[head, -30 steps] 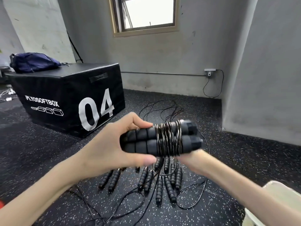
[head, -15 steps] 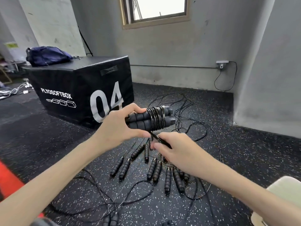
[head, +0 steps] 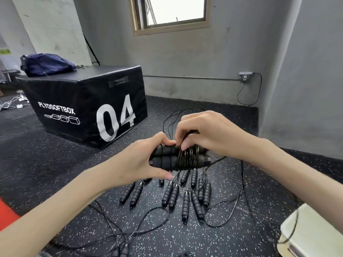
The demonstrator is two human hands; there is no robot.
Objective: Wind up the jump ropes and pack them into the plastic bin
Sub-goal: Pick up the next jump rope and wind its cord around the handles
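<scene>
Head view: winding one jump rope over a floor of loose ones.

Behind stands the plyo soft box (head: 89,108); the plastic bin (head: 313,230) sits at lower right. Left hand (head: 137,160) grasps the paired foam handles (head: 167,158); right hand (head: 209,132) pinches the cord coils (head: 187,156). Judged: winding nearly done; next, tuck the tail, then bin it.
</scene>
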